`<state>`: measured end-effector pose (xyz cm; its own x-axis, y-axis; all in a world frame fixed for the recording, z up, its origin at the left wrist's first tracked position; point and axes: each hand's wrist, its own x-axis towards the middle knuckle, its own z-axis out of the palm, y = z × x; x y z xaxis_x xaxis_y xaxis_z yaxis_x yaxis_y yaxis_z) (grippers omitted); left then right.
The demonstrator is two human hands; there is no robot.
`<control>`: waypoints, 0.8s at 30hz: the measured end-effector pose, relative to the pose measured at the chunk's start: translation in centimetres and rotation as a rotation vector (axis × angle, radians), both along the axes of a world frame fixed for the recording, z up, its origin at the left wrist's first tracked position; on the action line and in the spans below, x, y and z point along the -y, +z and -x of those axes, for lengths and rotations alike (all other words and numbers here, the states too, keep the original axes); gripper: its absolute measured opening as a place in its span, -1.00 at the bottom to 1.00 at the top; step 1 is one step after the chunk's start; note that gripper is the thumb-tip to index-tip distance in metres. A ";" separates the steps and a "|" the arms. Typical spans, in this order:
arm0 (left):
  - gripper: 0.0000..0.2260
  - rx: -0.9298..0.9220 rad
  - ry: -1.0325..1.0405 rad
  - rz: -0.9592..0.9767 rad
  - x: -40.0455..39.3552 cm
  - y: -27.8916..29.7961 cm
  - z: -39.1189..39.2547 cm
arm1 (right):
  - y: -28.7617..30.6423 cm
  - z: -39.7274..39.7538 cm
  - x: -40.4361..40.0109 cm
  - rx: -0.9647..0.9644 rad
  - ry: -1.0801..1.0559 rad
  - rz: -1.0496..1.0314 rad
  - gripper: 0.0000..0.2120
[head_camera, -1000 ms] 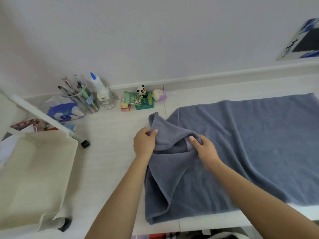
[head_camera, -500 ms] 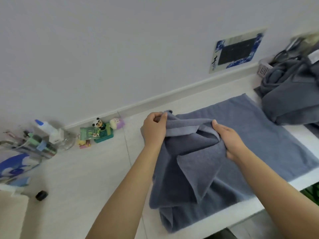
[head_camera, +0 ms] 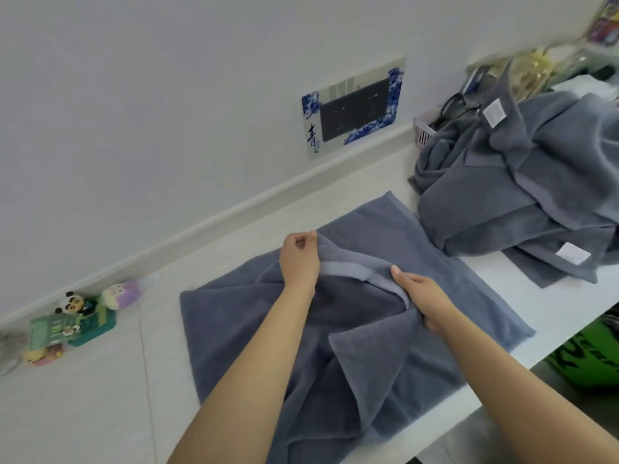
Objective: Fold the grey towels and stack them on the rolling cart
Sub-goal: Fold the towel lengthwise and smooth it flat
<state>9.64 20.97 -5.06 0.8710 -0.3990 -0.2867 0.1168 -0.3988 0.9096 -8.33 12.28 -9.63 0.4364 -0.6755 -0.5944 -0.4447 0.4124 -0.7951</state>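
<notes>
A large grey terry-cloth towel [head_camera: 445, 262] lies spread across a white tabletop [head_camera: 83, 403], with one end lifted and drawn over the middle so that the cloth bunches in loose folds. The person's left hand [head_camera: 299, 259] pinches the raised hem near its far corner, fingers curled around the fabric. The right hand [head_camera: 423, 301] grips the same pale hem band further along, thumb on top and the other fingers tucked under the cloth. Both bare forearms reach in from the bottom of the view. To the right, just beside the spread towel, sits a rumpled heap of more grey towels [head_camera: 536, 192] with white care labels showing. At the far left of the tabletop, against the wall, stand a small panda figurine [head_camera: 74, 303], a purple and white plush toy [head_camera: 122, 294] and a green box [head_camera: 72, 328]. A dark wall socket with a blue and white patterned surround [head_camera: 353, 107] is fixed to the white wall above.
</notes>
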 end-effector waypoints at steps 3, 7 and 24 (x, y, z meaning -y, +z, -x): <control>-0.82 -0.112 0.034 0.101 3.5 0.0 0.5 | -1.1 1.3 2.3 -0.097 0.044 0.151 -0.63; -0.87 -0.444 -0.007 0.229 8.4 -1.7 1.6 | -2.5 2.9 3.1 -0.160 0.018 0.427 -0.67; -0.76 -0.507 -0.145 0.285 16.3 -3.5 0.7 | -4.1 3.6 5.5 -0.135 -0.066 0.568 -0.84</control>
<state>8.96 4.65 -8.59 0.5846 -0.6257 -0.5165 0.5267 -0.1915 0.8282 -11.93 6.77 -13.70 0.3280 -0.9275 -0.1791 -0.5454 -0.0311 -0.8376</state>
